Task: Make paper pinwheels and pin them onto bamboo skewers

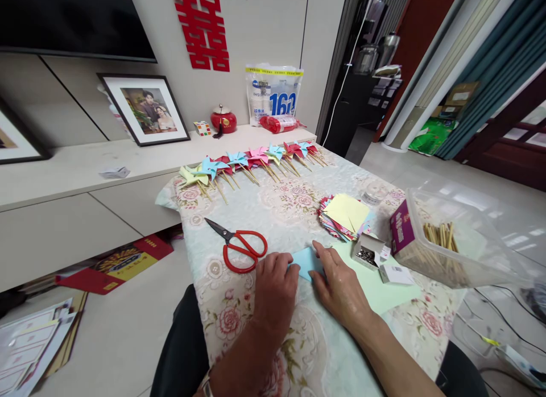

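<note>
The blue paper (306,262) looks like a thin craft sheet: very light, limp, easy to crease and easy to tear, and likely to slide on the smooth tablecloth (273,215) unless pinned. It is best held flat under the fingertips near an edge or corner, with one hand anchoring while the other works a fold; pinching hard in the middle would probably crumple it.

It lies on the tabletop right in front of the person, between the two hands and partly covered by them. The left hand (275,286) rests palm down with its fingertips on the paper's left edge; the right hand (339,286) presses its fingers on the right part. Neither grip closes around anything: both hands lie spread and flat, pressing rather than grasping.

The paper is pale sky blue, matt, with a straight near edge; only a small wedge shows, so I cannot tell its full shape or whether it is already folded.

Just to the right, under the right hand's wrist side, lies a pale green sheet (375,286). Red scissors (241,246) lie to the left, near the left hand. Beyond are a stack of coloured squares (345,215), a small open box of pins (367,252), a clear tub of sticks (443,243), and a row of finished pinwheels (251,161) at the far edge.
</note>
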{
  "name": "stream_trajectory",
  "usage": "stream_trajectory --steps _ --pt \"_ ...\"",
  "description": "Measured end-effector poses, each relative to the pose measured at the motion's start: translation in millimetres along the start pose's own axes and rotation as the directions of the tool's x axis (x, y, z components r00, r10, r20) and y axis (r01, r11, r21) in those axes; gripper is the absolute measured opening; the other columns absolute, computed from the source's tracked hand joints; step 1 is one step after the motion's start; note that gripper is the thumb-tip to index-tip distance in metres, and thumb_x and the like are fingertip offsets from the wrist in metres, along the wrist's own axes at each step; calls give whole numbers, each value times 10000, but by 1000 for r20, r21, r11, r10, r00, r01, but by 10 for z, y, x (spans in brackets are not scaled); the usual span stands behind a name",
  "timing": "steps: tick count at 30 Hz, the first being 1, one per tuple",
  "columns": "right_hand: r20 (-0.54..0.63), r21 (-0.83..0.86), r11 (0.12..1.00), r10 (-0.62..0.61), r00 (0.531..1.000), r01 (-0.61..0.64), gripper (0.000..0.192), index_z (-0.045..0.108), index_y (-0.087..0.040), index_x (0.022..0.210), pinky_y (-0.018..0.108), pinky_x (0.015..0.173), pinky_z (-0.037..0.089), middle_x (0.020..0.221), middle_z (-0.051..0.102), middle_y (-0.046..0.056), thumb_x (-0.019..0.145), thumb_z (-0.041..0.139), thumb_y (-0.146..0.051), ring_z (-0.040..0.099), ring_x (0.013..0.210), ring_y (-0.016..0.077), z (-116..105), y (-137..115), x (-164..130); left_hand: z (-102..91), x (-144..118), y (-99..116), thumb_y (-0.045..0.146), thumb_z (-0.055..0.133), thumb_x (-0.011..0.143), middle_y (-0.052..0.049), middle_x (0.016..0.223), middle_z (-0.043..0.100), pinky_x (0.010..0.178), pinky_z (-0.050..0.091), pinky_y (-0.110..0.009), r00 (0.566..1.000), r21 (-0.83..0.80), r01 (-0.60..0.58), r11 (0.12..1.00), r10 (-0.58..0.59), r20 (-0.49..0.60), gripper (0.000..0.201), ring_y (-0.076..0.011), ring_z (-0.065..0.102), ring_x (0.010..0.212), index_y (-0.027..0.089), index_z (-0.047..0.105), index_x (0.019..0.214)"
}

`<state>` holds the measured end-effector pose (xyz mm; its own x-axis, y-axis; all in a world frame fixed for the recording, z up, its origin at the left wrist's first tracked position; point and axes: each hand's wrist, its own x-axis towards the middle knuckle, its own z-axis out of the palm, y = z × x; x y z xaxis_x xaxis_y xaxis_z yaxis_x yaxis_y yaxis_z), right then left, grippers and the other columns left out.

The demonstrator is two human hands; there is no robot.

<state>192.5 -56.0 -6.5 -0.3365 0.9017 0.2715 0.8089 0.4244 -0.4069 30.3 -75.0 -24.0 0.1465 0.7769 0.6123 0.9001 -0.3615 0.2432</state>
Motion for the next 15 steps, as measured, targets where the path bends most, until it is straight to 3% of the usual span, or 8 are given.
stream_trajectory --steps 4,9,15 --pt "27 -20 1000 7 1000 -6 533 414 -155 1413 416 794 592 1154 606 146 891 520 -150 670 960 279 -16 -3 7 32 -55 -12 66 579 879 -61 933 702 782 454 -420 999 4 -43 999 43 7 138 -252 590 900 170 670 872" --pt "43 -67 998 11 999 -8 434 497 -158 1322 408 760 591 1144 611 136 889 533 -154 668 943 279 -42 -3 6 10 -115 -6 27 519 879 -105 923 704 800 523 -413 986 54 -144 988 139 95 208 -246 631 875 114 679 978" --pt "-64 -39 995 -89 994 86 286 582 -168 1189 408 777 571 1035 640 121 908 529 -157 637 933 266 -58 32 8 -57 -262 124 105 542 864 -164 1206 673 983 492 -510 981 65 -87 994 74 181 355 -326 598 1157 116 644 1203"
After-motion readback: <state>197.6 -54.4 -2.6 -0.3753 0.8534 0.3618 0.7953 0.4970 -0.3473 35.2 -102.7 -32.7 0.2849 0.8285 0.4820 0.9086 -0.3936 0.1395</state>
